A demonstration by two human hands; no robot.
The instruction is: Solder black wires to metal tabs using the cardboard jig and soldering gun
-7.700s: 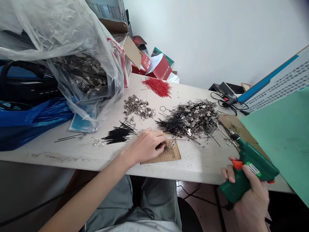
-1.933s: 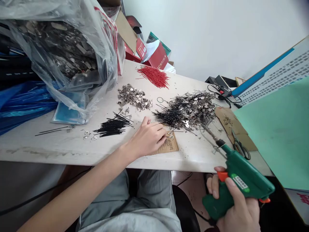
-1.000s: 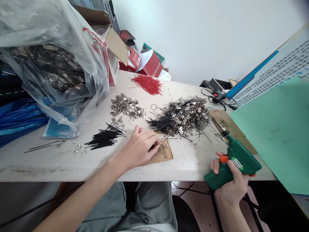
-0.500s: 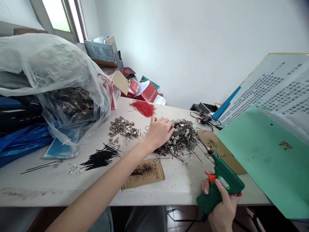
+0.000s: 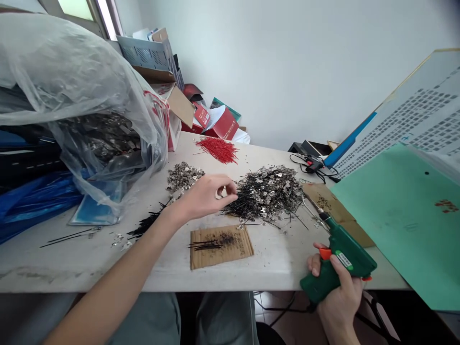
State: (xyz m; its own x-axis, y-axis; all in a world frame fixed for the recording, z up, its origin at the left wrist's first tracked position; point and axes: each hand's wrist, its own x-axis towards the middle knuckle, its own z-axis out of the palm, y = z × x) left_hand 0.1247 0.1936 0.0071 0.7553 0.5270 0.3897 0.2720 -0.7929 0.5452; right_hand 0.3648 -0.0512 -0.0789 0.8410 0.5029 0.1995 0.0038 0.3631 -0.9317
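Observation:
My left hand [image 5: 210,194] is over the table at the left edge of a large heap of metal tabs with black wires [image 5: 273,194]. Its thumb and fingers curl together in a ring; whatever they hold, if anything, is too small to make out. My right hand [image 5: 339,292] grips a green soldering gun [image 5: 345,254], its metal tip beside the heap's right edge. Several black wires [image 5: 206,245] lie on a scorched piece of cardboard [image 5: 223,261]. Behind my left hand is a pile of small metal tabs [image 5: 182,177]. My left forearm partly covers a bunch of black wires [image 5: 147,224].
Red wires [image 5: 218,149] lie at the back of the table [image 5: 280,268]. A large plastic bag [image 5: 72,72] bulges at the left. Brown cardboard [image 5: 323,199] and a green sheet [image 5: 402,215] are at the right, near a black cable [image 5: 314,165].
My left hand has moved left and turned, away from the middle of the heap. The cardboard with black wires shows more fully. The view has shifted slightly; my right hand keeps its grip.

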